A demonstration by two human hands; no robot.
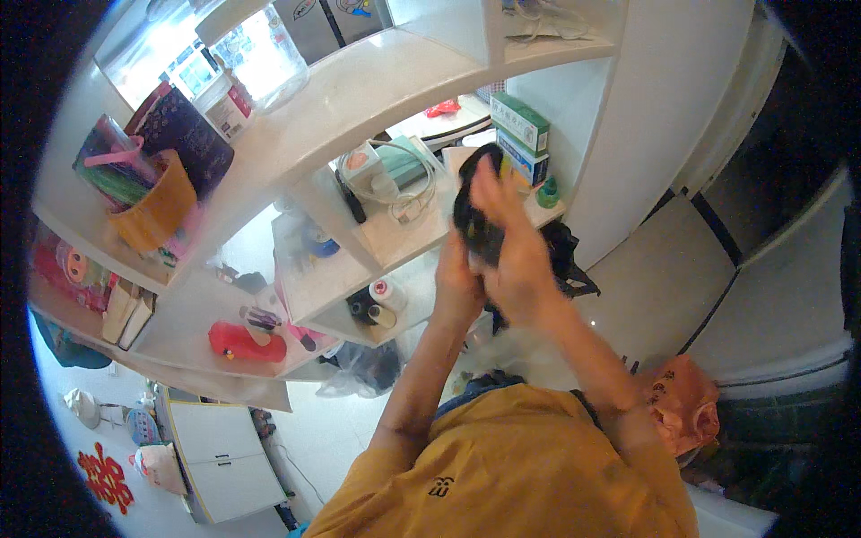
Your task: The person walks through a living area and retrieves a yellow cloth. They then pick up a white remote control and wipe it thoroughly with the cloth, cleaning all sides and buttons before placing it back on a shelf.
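A dark, soft-looking item [479, 225], too blurred to name, is between my two hands in front of the white shelf unit. My left hand [459, 272] grips its lower left side. Over its right side lies my right hand [514, 249], with blurred fingers pointing up; whether they close on it cannot be told. Just behind are stacked green and blue medicine boxes [521, 124] and a small green bottle [548, 193]. A coiled white cable [430, 181] lies on the shelf to the left. A black plastic bag [565, 259] hangs or lies right of my right hand.
White shelves [403, 60] curve across the view. They hold an orange basket [158, 208], a red case [247, 343] and a white thread spool [387, 292]. An orange plastic bag [683, 403] is at the lower right. A white cabinet [225, 457] stands at the lower left.
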